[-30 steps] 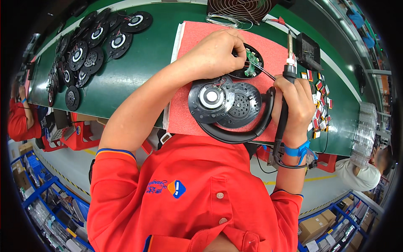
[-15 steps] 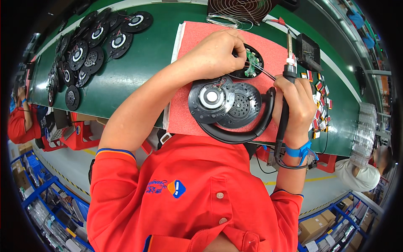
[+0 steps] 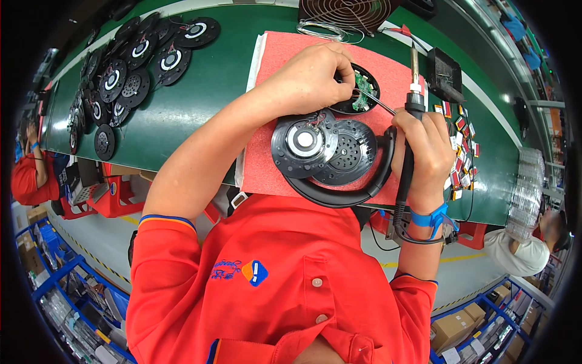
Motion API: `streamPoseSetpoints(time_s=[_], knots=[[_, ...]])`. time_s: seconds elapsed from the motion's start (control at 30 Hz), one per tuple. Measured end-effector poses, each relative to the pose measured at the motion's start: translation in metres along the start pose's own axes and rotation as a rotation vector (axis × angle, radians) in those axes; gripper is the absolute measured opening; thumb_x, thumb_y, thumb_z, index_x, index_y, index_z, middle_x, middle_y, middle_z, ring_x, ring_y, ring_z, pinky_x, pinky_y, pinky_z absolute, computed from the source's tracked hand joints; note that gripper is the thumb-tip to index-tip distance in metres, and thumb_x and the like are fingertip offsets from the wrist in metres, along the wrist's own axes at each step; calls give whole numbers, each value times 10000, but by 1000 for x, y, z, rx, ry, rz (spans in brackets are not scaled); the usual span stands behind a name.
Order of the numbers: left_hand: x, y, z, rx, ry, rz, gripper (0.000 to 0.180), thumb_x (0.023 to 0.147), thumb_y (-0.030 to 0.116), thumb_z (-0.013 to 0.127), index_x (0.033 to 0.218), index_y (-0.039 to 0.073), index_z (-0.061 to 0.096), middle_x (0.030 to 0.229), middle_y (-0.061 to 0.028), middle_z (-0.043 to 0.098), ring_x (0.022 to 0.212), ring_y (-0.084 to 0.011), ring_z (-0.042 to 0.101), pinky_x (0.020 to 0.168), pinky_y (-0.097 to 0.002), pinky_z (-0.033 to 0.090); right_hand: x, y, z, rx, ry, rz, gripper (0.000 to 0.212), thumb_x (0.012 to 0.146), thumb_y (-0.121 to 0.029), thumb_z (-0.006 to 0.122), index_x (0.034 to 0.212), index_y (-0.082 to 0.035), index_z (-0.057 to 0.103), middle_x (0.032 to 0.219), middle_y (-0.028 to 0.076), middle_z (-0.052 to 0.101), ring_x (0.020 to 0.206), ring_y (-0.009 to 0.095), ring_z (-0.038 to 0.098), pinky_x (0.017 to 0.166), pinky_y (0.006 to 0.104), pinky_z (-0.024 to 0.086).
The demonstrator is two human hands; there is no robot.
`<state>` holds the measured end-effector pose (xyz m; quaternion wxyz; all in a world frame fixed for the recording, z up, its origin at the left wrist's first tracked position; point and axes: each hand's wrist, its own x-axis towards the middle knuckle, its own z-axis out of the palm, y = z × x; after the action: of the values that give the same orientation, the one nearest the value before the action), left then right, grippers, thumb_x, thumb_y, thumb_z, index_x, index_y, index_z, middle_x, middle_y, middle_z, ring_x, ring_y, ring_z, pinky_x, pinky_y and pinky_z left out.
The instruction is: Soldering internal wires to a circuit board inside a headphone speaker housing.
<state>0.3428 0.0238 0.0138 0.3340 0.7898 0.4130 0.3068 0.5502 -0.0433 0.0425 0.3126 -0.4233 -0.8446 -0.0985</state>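
Note:
My right hand [image 3: 425, 148] grips a soldering iron [image 3: 414, 104] whose tip points up and away, and also tweezers [image 3: 379, 102]. The tweezers reach onto a green circuit board [image 3: 364, 91] inside a round black headphone cup. At that board's left side my left hand [image 3: 327, 76] is closed in a pinch; what lies between its fingertips is too small to make out. Nearer to me lie a black speaker disc with a white centre [image 3: 305, 143], a perforated black disc [image 3: 348, 151] and a curved black headband [image 3: 345, 197].
A pink foam mat [image 3: 267, 164] lies under the work on the green table [image 3: 200, 100]. Many speaker discs [image 3: 140, 51] are piled at left. Small batteries [image 3: 462, 151] lie at right, by a black tray [image 3: 445, 76]. A fan grille [image 3: 348, 13] and solder wire [image 3: 327, 30] are at the back.
My right hand with the soldering iron and tweezers has shifted slightly to the left. The left hand keeps its place beside the board.

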Motion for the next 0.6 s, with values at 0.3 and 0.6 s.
streamPoseSetpoints(time_s=[0.3,0.6], knots=[[1,1,0,16,2,20,146,733,103,634,802,-26,635,1019,-132,601,939,-253,582,848,-315,444,-9,-4,8,-25,60,27,291,594,16,634,856,-110,616,689,53,532,676,230,547,527,342,456],[0,-1,0,-16,13,20,141,748,103,643,802,-28,635,987,-121,600,914,-232,578,834,-306,440,-8,-7,4,-35,-16,62,259,645,105,624,846,-52,581,785,94,625,714,289,570,631,360,465]])
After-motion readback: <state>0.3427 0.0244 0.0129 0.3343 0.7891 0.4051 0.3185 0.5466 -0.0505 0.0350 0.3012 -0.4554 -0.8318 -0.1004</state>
